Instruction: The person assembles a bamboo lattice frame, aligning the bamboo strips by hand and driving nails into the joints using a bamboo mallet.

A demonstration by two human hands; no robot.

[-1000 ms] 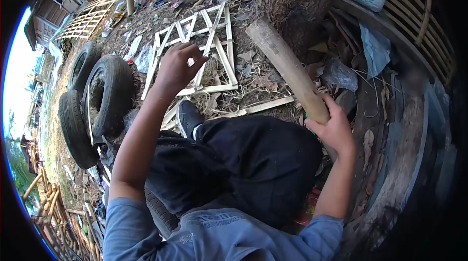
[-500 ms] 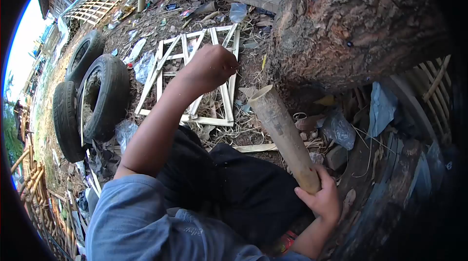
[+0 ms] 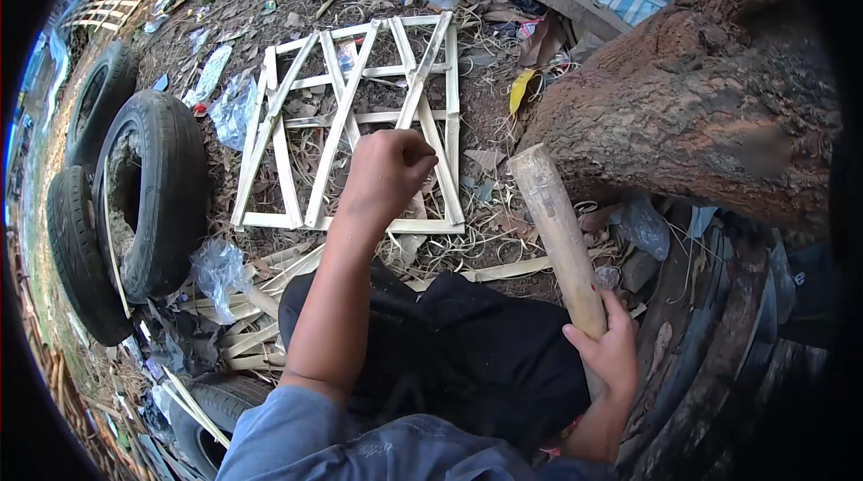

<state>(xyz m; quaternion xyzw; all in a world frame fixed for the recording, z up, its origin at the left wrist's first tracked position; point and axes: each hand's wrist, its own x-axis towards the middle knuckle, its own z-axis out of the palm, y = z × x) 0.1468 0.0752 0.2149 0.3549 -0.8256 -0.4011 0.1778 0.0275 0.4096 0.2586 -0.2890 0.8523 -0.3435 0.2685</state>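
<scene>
Within right grip (image 3: 611,348), pale mottled bamboo (image 3: 557,231)

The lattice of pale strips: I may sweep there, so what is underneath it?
Through gaps in the lattice, soil and dry leaves show. Whatever lies directly beneath its strips is covered; the left hand hides more.

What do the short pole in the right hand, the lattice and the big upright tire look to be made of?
Short pole: probably bamboo, bare; round, tan, smoothish.
Lattice: likely split bamboo, possibly wood, unfinished; thin, flat, pale strips.
Tire: rubber, dull black; molded sidewall, dusty look.
</scene>
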